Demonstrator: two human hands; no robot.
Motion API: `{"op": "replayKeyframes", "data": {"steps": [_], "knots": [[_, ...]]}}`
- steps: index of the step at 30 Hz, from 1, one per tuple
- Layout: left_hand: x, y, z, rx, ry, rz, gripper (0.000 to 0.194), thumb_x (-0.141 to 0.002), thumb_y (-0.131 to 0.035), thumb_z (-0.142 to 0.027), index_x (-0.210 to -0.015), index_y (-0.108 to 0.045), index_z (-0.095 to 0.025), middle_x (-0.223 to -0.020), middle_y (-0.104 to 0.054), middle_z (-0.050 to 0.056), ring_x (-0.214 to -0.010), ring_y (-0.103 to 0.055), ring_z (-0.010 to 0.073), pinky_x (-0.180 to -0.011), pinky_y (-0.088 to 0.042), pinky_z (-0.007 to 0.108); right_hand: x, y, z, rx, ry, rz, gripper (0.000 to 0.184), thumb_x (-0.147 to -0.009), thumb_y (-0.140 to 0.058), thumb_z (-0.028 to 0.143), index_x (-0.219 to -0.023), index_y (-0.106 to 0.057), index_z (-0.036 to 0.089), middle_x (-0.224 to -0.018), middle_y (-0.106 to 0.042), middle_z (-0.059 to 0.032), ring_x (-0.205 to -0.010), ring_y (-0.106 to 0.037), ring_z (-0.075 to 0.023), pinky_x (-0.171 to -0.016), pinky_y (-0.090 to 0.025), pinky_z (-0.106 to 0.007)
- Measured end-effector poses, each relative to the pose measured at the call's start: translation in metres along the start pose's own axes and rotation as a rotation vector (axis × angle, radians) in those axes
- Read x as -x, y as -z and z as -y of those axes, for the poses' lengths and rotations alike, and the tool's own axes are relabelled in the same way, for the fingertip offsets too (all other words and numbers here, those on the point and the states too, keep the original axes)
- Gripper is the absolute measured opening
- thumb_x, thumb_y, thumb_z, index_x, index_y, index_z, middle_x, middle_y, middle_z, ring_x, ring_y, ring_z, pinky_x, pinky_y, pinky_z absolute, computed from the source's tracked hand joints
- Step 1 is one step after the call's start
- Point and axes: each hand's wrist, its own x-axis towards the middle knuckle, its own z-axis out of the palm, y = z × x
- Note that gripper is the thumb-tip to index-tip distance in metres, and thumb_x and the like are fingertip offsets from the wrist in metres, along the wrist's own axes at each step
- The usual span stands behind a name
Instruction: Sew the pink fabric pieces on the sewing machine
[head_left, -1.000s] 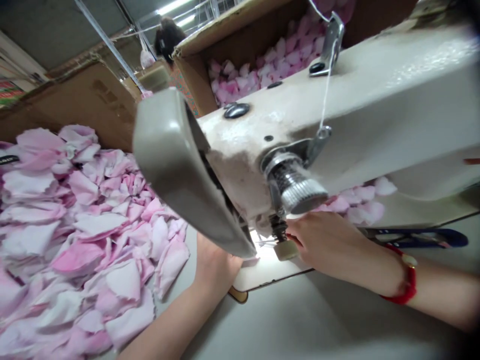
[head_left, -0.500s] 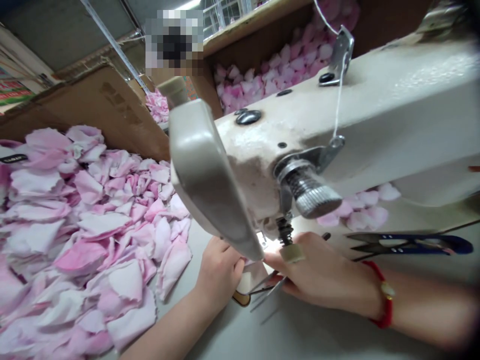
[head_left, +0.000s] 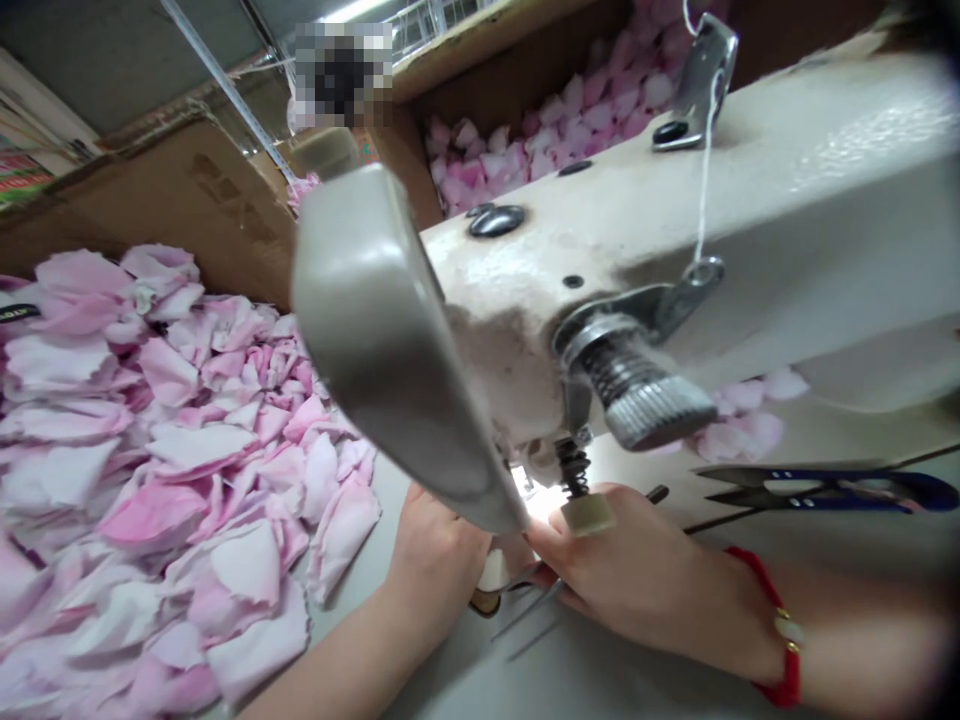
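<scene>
A cream sewing machine (head_left: 750, 200) fills the upper right, its head hanging over a lit needle area (head_left: 544, 495). My left hand (head_left: 435, 560) rests on the table just left of the needle, its fingertips hidden under the machine's face plate; a pale fabric petal (head_left: 493, 572) shows beside them. My right hand (head_left: 622, 580), with a red bracelet on the wrist, is closed on thin metal snips (head_left: 529, 608) whose tips point left and towards me. A small cream block (head_left: 589, 515) sits at its knuckles.
A big heap of pink and white fabric petals (head_left: 150, 480) covers the table's left. Cardboard boxes (head_left: 172, 200) stand behind, one (head_left: 540, 140) full of petals. Blue-handled scissors (head_left: 825, 490) lie at right. A person is far back.
My right hand has drawn back from the needle towards me, and the metal snips now show in it. My left hand has shifted slightly towards me. The view has swung a little.
</scene>
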Motion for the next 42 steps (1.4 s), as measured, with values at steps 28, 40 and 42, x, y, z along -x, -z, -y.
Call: {"op": "replayKeyframes", "data": {"steps": [28,40,42], "knots": [[0.007,-0.003,-0.010,0.101,-0.031,0.026,0.022,-0.087,-0.033,-0.010,-0.094,-0.053,-0.014,-0.083,-0.059,0.003,-0.079,-0.054,0.0137,-0.073,-0.045,0.027,0.002,0.015,-0.034,0.200,-0.341,0.008,0.027,-0.079,-0.045,0.036,-0.059,-0.055,0.020,-0.054,-0.057,-0.0023,-0.052,-0.054,-0.0186,-0.045,-0.028,-0.026],[0.005,-0.018,0.005,0.009,-0.060,-0.033,0.015,-0.086,-0.040,-0.013,-0.085,-0.054,-0.017,-0.077,-0.057,0.000,-0.074,-0.051,0.0134,-0.072,-0.043,0.027,-0.004,0.016,-0.038,0.179,-0.330,0.006,0.021,-0.079,-0.040,0.025,-0.068,-0.058,0.021,-0.064,-0.062,-0.0027,-0.059,-0.057,-0.0180,-0.048,-0.028,-0.026],[0.004,-0.015,0.006,0.018,-0.117,-0.063,0.015,-0.086,-0.039,-0.012,-0.086,-0.053,-0.014,-0.078,-0.057,0.002,-0.076,-0.051,0.0140,-0.073,-0.043,0.027,-0.001,0.016,-0.039,0.240,-0.311,-0.025,0.020,-0.079,-0.041,0.026,-0.069,-0.057,0.020,-0.058,-0.059,-0.0024,-0.054,-0.055,-0.0177,-0.045,-0.025,-0.026]]}}
